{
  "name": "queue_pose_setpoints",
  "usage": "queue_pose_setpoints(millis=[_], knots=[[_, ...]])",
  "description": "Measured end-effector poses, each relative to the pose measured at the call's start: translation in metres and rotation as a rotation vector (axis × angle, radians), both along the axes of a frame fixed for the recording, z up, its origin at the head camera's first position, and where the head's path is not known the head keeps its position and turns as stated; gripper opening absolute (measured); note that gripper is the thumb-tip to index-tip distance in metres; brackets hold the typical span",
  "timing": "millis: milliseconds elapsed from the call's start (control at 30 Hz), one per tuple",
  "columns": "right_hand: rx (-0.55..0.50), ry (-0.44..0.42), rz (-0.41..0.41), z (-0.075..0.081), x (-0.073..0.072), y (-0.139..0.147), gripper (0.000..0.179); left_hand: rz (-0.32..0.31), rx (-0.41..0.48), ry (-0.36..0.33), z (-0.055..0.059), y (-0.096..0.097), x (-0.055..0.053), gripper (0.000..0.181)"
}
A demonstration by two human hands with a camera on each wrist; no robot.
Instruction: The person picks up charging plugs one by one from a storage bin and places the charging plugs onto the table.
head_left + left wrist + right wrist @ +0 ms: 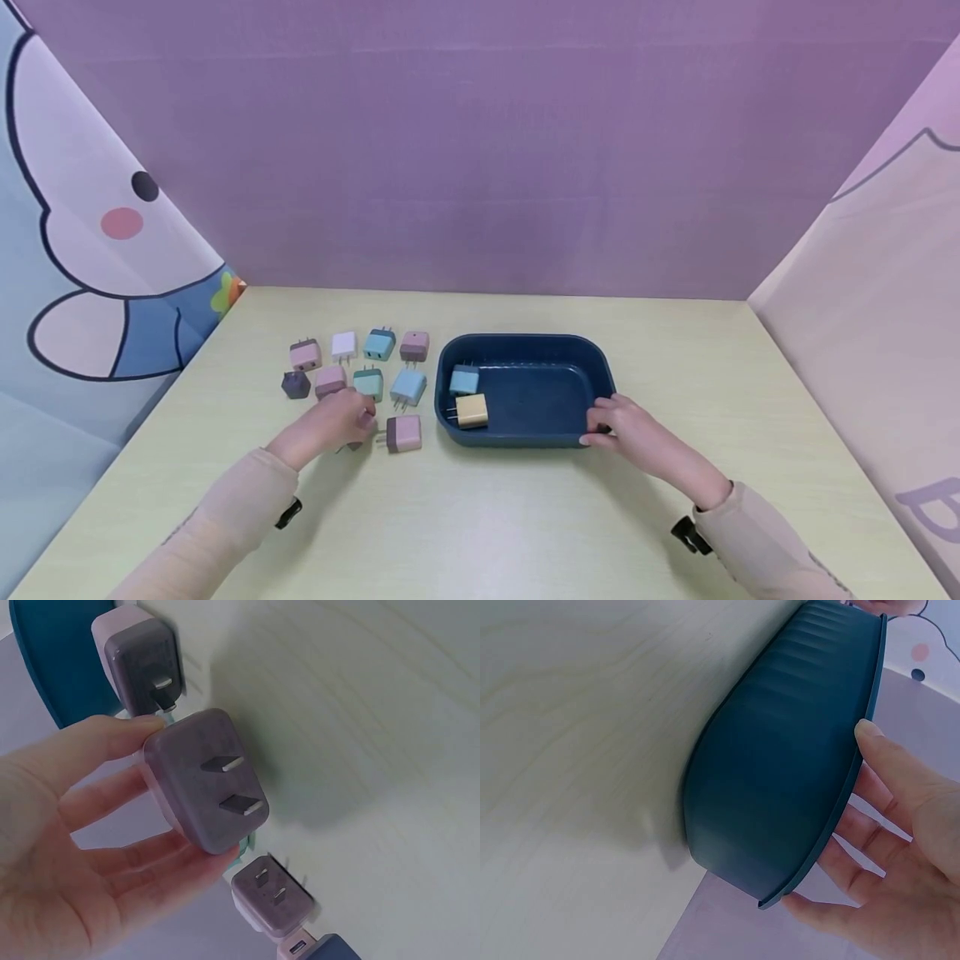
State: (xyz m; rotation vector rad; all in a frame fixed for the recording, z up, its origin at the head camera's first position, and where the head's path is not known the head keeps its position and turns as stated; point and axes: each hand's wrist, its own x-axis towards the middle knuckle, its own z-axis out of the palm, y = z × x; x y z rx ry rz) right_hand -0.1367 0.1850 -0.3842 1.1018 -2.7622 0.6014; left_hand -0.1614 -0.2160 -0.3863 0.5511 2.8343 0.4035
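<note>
My left hand pinches a pink and grey charger plug between thumb and fingers, its two flat prongs pointing away from the palm. In the head view the hand covers most of that plug. Close beside it, another pink and grey charger lies on the table. My right hand grips the rim of a dark blue plastic bin at its near right corner, thumb on the near side in the right wrist view. Inside the bin at the left lie a blue charger and a yellow charger.
Left of the bin several more chargers lie in loose rows, among them a white one, a light blue one, a green one and a dark purple one. A purple cloth wall stands behind the pale wooden table.
</note>
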Motion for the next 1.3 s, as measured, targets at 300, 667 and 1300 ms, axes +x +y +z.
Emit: queue_pose_setpoints(millis=[300,667,1300], knots=[[-0.007,0.009,0.008,0.000,0.000,0.000,0.016,-0.010,-0.005,-0.002,-0.005,0.001,0.000,0.013],[-0.007,0.028,0.008,-0.001,0.000,0.000,0.017,-0.022,-0.016,-0.029,-0.007,0.001,0.001,0.010],[-0.004,0.009,0.000,0.000,0.000,0.000,0.017,0.047,-0.112,-0.123,0.004,0.004,-0.003,0.025]])
